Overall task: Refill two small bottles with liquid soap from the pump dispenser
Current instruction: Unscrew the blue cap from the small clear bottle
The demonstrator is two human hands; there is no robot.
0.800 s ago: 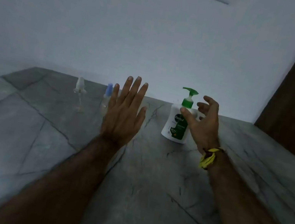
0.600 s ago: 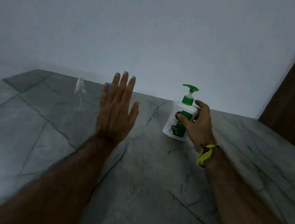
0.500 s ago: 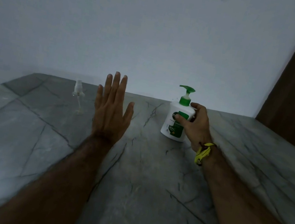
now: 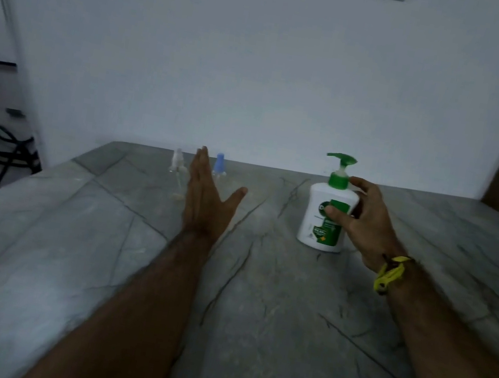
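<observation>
Two bare forearms are reaching out over the grey stone counter [image 4: 265, 340]. A yellow band [image 4: 389, 275] is sitting on the right wrist.

The right hand [image 4: 365, 221] is wrapping round the soap dispenser [image 4: 325, 218], thumb on the front label and fingers curling behind the neck; the dispenser is standing upright on the counter, pump head unpressed.

The left hand [image 4: 203, 197] is hovering edge-on, fingers straight and together, thumb spread, holding nothing. Just beyond it, near the wall, two small bottles are standing: one with a white cap [image 4: 177, 160] on its left and one with a blue cap [image 4: 219, 165] on its right. Both are capped; whether the hand is touching either cannot be told.

Judgement: the opening step is in hand, securing the dispenser. The next move calls for taking one small bottle, removing its cap, and bringing its narrow mouth under the spout.
</observation>
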